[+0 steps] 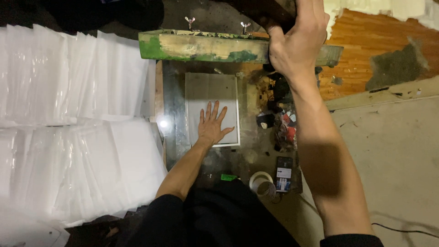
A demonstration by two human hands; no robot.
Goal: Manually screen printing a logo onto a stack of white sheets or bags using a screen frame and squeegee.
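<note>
Right forearm: bare, raised close under the head camera, running up the right half of the view from a dark sleeve at the bottom edge.
Right hand (pixel 297 43): fingers curled shut over the right end of the wooden frame (pixel 206 46), thumb side toward the bench, gripping it where a dark upper part meets the bar.
Wooden frame: a long, rough bar, pale wood smeared with green paint, worn and chipped; two metal wing nuts stand on its top edge; it is held above the far side of the bench.
Left hand (pixel 211 126): flat and fully open, fingers spread, palm pressed on the clear sheet (pixel 201 91); it grips nothing.
Clear sheet: a thin rectangular, glossy plastic piece with a pale edge, lying flat on the dark glass bench top (pixel 173 119), directly below the frame.
Bench top: dark, shiny, ink-stained, with one bright reflection near the sheet's left edge.
Stacks of sheets (pixel 77 137): translucent white plastic, fanned in overlapping layers, left of the bench.
Clutter: ink-stained rags (pixel 286 130), a tape roll (pixel 261 182), a phone (pixel 284 174), right of the sheet.
</note>
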